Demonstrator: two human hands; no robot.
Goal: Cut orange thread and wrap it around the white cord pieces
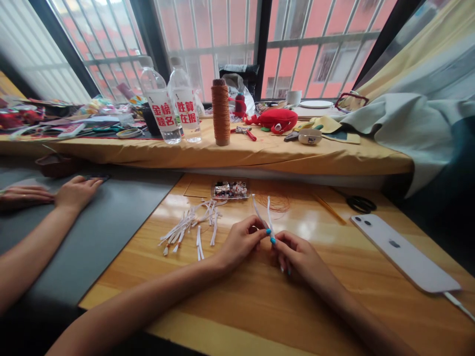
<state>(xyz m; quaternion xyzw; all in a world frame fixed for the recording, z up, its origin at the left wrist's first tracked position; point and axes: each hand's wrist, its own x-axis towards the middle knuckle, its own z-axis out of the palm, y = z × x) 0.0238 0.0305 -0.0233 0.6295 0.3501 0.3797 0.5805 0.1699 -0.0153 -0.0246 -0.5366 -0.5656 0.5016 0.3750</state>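
Observation:
Between my two hands, over the wooden table, is a white cord (269, 212) whose two ends stand up in a V. My left hand (243, 240) pinches it with thumb and forefinger. My right hand (295, 252) pinches it just to the right and a little lower, the other fingers curled beneath. To the left of my hands lies a loose pile of short white cords (181, 230), some bound with brown thread near one end. Behind them sits a clear tray of small beads (230, 190). A tangle of thin brown thread (276, 201) lies beyond my fingertips.
At right are a white phone (404, 252) on a cable, black scissors (359, 203) and a yellow stick (329, 208). A co-worker's hands (76, 193) rest on the grey table at left. The cloth-covered ledge holds water bottles (159, 106), a brown thread spool (220, 113) and red pliers (245, 132).

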